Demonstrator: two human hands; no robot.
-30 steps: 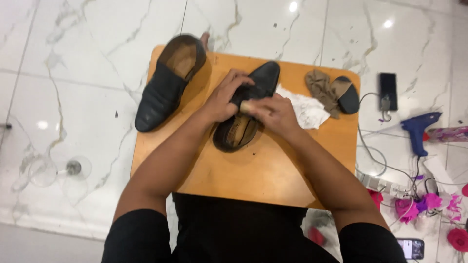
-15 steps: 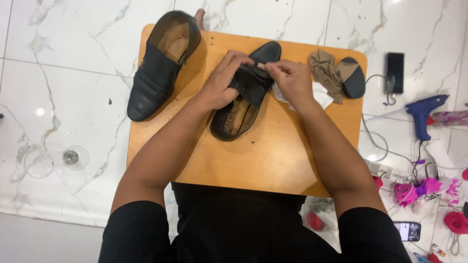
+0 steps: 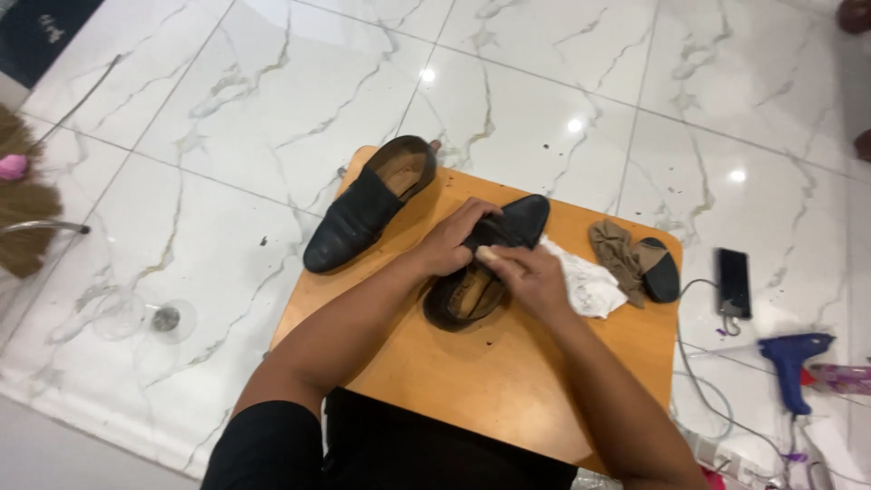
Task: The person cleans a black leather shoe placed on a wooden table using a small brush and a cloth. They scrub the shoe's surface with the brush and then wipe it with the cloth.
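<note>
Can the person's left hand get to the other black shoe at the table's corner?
Probably yes. The second black leather shoe lies just past the left hand, with only bare wooden table between them. But that hand is now holding the black leather shoe in the middle, so it would have to let go first.

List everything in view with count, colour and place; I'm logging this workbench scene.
Shoe in hand: 1, black, centre of table, under both hands.
Second shoe: 1, black, table's far left corner, overhanging the edge.
Cloth: 1, white, crumpled, right of the held shoe.
Insole piece: 1, dark, beside a tan fabric scrap, table's right.
Table: 1, orange-brown wood.
Phone: 1, black, floor at right.
Glue gun: 1, blue, floor at right.
Floor: white marble tiles.
Left hand: on the shoe's upper.
Right hand: pressing at the shoe's opening.
</note>
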